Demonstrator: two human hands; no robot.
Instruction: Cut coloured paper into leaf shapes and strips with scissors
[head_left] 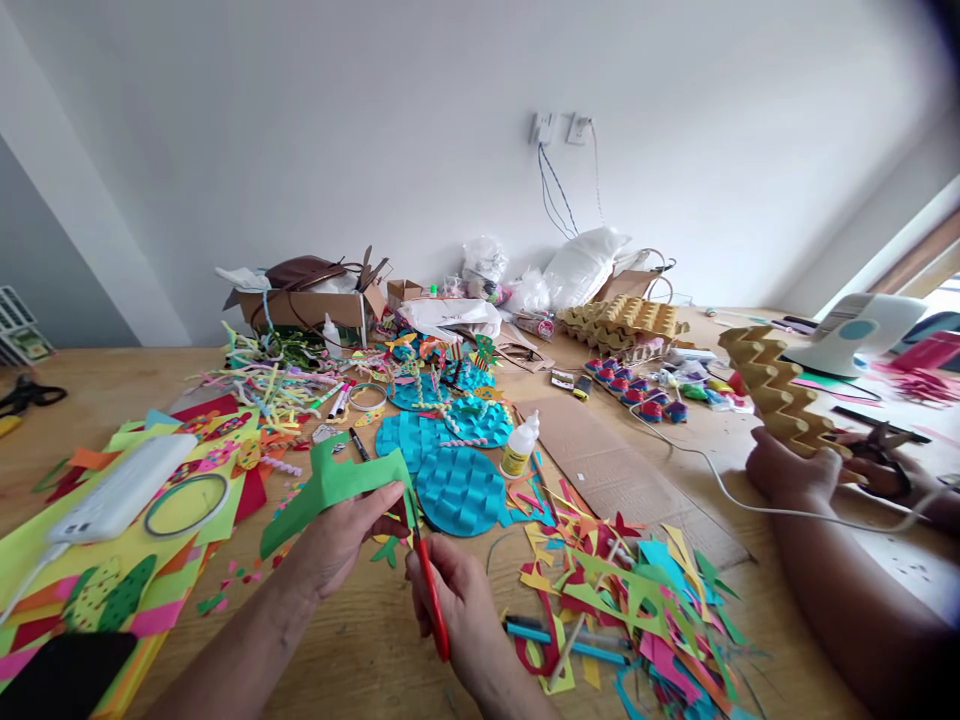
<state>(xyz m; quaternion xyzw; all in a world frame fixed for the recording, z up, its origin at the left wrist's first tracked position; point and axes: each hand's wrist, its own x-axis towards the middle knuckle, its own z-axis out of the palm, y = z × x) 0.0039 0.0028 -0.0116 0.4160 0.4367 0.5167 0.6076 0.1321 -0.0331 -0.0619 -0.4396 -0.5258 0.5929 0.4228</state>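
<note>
My left hand (341, 535) pinches a sheet of green paper (345, 478) that has a cut, uneven outline. In my right hand (469, 600) is a pair of scissors with red handles (433, 600). Its blades point up and away at the right edge of the green paper, close to my left fingertips. Just beyond the blades lies a round blue textured piece (460, 490). A white glue bottle with a yellow label (519, 447) stands upright beside it. Some small green scraps (385, 553) rest on the table under my left hand.
Paper offcuts (645, 600) are heaped at the right front. Coloured sheets (45, 510) and a white power strip (124, 490) lie at left. At right, another person's hands (795, 465) hold an egg tray (776, 390) and scissors. A white cable (757, 508) crosses toward them.
</note>
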